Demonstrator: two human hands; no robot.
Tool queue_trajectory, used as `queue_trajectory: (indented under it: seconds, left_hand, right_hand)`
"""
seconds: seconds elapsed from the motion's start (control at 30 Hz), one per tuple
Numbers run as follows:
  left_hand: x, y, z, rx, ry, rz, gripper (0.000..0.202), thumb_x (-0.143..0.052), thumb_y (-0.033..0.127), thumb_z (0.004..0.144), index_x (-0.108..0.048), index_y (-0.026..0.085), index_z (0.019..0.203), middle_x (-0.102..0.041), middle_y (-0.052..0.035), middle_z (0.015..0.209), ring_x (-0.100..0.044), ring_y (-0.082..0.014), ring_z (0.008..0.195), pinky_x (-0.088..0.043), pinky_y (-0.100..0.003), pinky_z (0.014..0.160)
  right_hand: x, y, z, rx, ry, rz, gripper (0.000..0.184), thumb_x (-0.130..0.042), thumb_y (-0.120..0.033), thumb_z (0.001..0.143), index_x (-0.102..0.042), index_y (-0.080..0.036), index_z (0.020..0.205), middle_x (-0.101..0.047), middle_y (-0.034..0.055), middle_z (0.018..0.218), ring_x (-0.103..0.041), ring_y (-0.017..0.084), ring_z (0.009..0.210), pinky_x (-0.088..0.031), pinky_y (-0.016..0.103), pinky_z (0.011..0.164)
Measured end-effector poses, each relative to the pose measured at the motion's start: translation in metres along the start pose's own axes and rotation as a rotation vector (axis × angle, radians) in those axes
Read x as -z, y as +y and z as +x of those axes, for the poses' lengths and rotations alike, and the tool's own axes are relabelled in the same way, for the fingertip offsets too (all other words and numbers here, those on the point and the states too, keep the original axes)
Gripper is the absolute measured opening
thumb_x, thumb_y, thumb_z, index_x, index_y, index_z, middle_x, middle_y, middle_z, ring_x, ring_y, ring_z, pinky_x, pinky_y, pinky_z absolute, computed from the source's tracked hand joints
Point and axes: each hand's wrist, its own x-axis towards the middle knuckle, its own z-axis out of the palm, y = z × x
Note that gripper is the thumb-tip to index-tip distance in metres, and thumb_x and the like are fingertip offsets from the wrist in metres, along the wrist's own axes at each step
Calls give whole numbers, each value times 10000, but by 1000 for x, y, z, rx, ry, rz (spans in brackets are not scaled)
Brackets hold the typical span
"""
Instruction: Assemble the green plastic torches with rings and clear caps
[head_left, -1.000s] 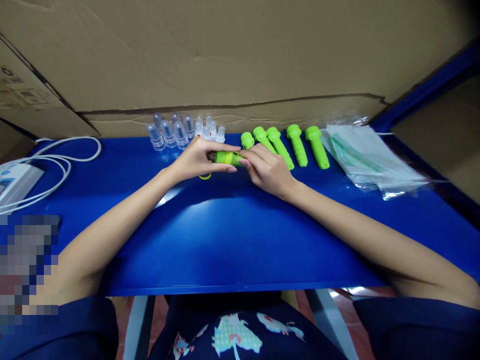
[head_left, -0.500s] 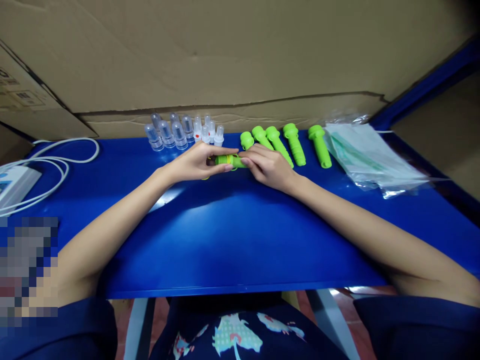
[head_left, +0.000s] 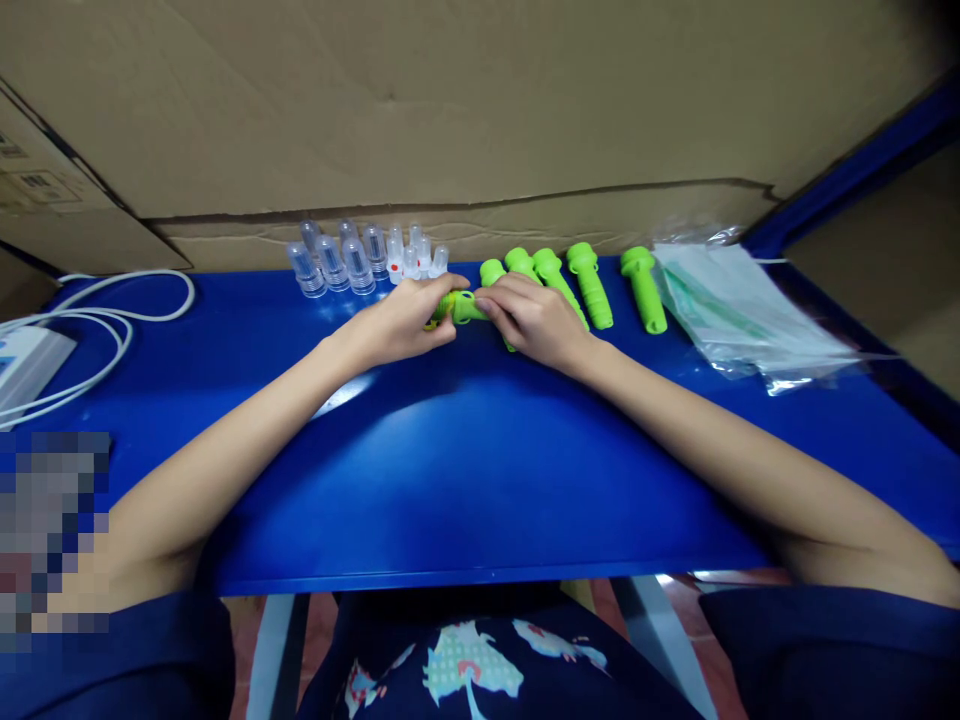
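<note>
Between my two hands is a bright green ribbed tube with yellow bands, lying sideways above the table. My left hand pinches its banded end between thumb and fingers. The fingers of my right hand are closed round the other end, which they mostly hide. Just behind my right hand, several similar green tubes with round caps lie in a row, some partly covered by the hand. Another capped green tube lies further right. Beyond my left hand stand several clear ribbed plastic vials and smaller clear-and-white capped pieces.
At the right of the blue table lies a clear plastic bag with white and green contents. A coiled white cable and a white box are at the left. Cardboard walls off the back.
My left hand has closed further over the banded end of the green tube, its fingertips now curled. A loop on the tube shows more clearly. The right hand keeps its grip.
</note>
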Motion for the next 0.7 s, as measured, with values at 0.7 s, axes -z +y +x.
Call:
queue_trajectory:
  seconds: [0.7]
  left_hand:
    - [-22,23,1,218,349,195,206,-503,219,940,-631,147,1085,-711,-151,1013,-664,-363,1103,-328,-605,1106]
  right_hand:
    - [-8,-32,2,-171,107,-232,430,-290,-356,1109,-665,-148,1142,-679,151,925,-640,290,979,-549,407,791]
